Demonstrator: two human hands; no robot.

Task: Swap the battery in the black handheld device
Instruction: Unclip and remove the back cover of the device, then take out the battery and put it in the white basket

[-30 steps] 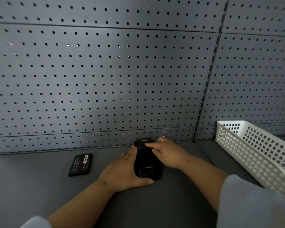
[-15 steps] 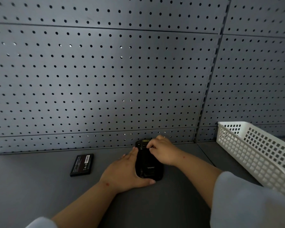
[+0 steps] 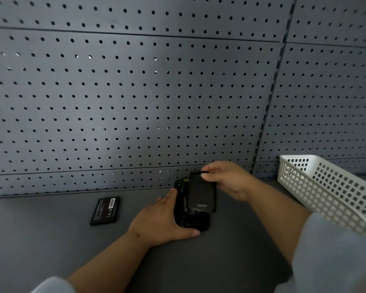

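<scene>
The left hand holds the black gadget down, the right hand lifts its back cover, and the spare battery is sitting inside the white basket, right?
Not quite. The head view shows the spare battery lying on the grey shelf, left of the left hand, not inside the white basket. The rest holds: the left hand steadies the black handheld device while the right hand lifts its back cover.

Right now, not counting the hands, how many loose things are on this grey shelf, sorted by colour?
Black: 3, the black handheld device, its flat black back cover lifted in the right hand, and the flat black rectangular battery lying apart.
White: 1, the white perforated plastic basket.
Total: 4
</scene>
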